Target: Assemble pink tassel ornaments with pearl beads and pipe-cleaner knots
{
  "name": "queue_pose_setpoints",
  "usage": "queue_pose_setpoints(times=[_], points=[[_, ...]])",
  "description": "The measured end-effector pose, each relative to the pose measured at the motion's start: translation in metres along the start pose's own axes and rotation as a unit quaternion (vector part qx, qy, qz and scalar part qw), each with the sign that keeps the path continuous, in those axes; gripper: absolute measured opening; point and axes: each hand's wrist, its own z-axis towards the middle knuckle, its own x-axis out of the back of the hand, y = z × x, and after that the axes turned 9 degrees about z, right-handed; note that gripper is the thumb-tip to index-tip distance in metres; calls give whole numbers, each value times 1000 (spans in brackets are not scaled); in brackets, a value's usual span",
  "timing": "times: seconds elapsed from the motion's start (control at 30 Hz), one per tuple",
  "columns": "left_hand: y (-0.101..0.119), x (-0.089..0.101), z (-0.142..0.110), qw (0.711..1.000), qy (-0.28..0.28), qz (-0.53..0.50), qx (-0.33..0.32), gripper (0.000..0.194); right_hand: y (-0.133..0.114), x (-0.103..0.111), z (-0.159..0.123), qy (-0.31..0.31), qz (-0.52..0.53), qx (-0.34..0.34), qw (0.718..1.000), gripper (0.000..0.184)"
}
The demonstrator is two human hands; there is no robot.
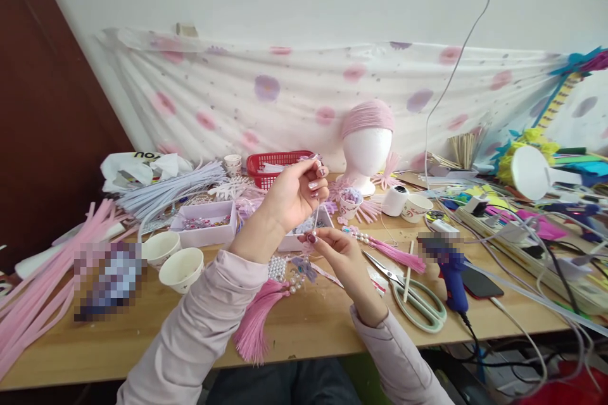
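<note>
My left hand [299, 196] is raised over the middle of the table, fingers curled into a pinch. Lower and to its right, my right hand [344, 259] pinches with thumb and index finger. A thin pale strand [316, 215] runs between the fingertips of both hands. Just below them are a purple flower piece [304, 267], pearl beads [295, 281] and a pink tassel [254, 323]; whether these join the strand I cannot tell. Behind my right hand lies a second beaded pink tassel [394, 252]. White boxes of beads [204, 223] stand behind my left forearm.
Scissors [418, 297], a blue glue gun [451, 275] and a phone [482, 283] lie at right. Paper cups [181, 269] stand at left near pink strips [71, 272]. Behind are a red basket [259, 177] and a foam head [365, 152]. Cables cross the right side.
</note>
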Motion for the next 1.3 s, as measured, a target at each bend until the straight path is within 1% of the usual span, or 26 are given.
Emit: queue_pose_setpoints(times=[0.3,0.57,0.9,1.13,1.3], points=[[7,10,-1,999,25,-28,-2,48,14,1,-3,-34,29,-39,998,36],[-4,10,5,999,21,-48,6,45,14,-8,-3,-41,12,-38,998,40],[-15,4,8,997,32,-63,37,43,14,-14,-5,-31,-9,-54,998,38],[-9,6,7,996,36,-71,33,44,10,-12,-7,-1,-6,-48,999,33],[-10,7,6,996,35,-74,33,45,15,-11,-7,7,-4,-47,999,33]])
